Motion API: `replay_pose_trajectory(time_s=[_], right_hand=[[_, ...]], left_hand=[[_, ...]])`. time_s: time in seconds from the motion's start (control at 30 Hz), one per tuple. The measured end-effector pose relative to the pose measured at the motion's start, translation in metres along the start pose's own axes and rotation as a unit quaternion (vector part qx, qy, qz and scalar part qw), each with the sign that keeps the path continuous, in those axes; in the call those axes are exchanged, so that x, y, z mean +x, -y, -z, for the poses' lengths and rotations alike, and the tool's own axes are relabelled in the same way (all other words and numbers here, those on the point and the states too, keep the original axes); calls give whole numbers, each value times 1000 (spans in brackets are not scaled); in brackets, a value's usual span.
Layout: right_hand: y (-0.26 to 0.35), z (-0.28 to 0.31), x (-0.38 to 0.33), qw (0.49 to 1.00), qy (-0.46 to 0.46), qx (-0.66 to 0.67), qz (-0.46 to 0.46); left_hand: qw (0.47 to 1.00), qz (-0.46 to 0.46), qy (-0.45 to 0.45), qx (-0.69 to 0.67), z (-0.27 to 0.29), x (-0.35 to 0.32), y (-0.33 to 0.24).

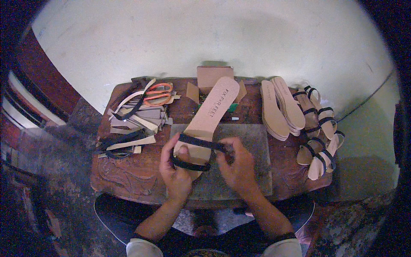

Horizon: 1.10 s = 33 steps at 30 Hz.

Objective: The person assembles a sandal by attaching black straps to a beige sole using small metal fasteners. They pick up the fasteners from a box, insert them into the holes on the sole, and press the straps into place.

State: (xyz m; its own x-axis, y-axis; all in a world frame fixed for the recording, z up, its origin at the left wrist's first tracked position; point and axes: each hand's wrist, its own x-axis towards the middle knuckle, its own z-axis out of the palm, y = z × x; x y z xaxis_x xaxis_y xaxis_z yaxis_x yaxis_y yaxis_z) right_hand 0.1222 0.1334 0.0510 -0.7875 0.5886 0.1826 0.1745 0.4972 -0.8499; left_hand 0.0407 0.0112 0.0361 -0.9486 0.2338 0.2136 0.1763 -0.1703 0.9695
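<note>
Left hand (175, 169) fingers pinch sole (209, 120) edge; right hand (236, 165) fingertips pinch black strap (201, 142). I'd keep strap taut, flat across sole between both thumbs

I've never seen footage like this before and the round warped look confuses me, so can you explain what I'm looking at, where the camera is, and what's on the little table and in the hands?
There is no machine here, just a person working with two bare hands. The single picture comes from a wide fisheye camera worn on the person's head, looking down, which is why straight edges bend near the rim.

The left hand and right hand together hold a tan sandal sole, each with a grip on the black straps that cross its near end.

They work over a small carved wooden table with a grey mat. At the left lie cut strips and orange-handled scissors. Behind the sole stands a small open cardboard box. At the right are a stack of bare soles and some finished strapped sandals.
</note>
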Motion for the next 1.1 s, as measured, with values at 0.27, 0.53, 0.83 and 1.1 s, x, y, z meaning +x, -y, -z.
replay_pose_trajectory(time_s=[0.27, 0.53, 0.83, 1.1], right_hand=[[-15, -8, 6, 966, -37, 255, -35], [-19, -1, 8, 948, 1, 311, -71], [-11, 7, 8, 943, 25, 325, -71], [-6, 19, 13, 955, 1, 289, -69]], left_hand=[[999, 28, 1, -31, -7, -15, 9], [1000, 14, 10, -10, -13, -17, -1], [1000, 4, 6, 3, -13, -22, 11], [997, -24, 69, 10, -20, -26, 9]])
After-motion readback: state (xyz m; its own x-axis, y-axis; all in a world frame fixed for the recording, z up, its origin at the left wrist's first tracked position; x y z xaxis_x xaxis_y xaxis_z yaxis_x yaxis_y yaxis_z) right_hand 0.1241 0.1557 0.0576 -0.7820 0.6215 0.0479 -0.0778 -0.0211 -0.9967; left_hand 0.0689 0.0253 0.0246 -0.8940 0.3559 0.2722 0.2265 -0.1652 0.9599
